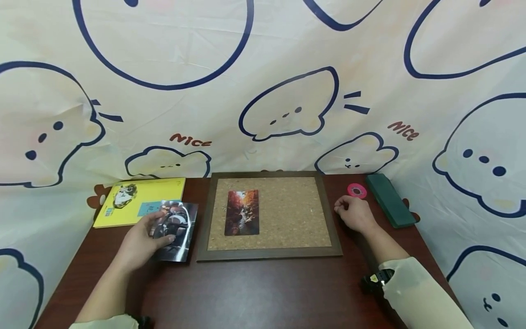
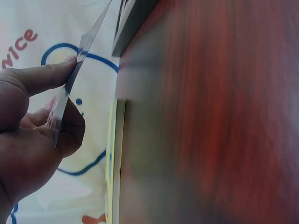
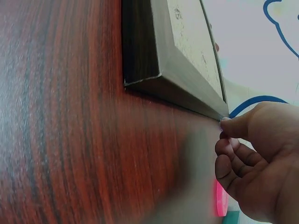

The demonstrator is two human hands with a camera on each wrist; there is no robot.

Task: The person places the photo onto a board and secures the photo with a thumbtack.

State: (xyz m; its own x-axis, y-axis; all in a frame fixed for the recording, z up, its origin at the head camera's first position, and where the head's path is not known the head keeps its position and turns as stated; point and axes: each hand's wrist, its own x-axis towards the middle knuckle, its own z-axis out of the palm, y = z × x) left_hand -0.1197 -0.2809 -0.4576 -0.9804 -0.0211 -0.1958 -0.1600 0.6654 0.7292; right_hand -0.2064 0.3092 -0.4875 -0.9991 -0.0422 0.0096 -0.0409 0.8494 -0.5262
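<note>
My left hand [image 1: 141, 240] pinches a glossy photo print [image 1: 181, 233], thumb on one side and fingers on the other. The dark grey picture on it looks like machinery or a vehicle interior. In the left wrist view, the print [image 2: 67, 88] appears nearly edge-on, raised above the table. A corkboard [image 1: 291, 210] in a brown wooden frame lies to its right, with a red autumn-stream photo [image 1: 242, 212] on its left part. Beside the frame's right edge, my right hand [image 1: 355, 212] pinches thumb and index finger together. A tiny purplish spot shows at those fingertips, mostly hidden.
A yellow book [image 1: 139, 192] lies at the back left, partly behind the held photo. Just beyond the right hand is a pink round disc [image 1: 356, 190] with a dark centre. A green oblong case [image 1: 390, 201] lies at the right. A patterned cloth [image 1: 279, 45] hangs behind the table.
</note>
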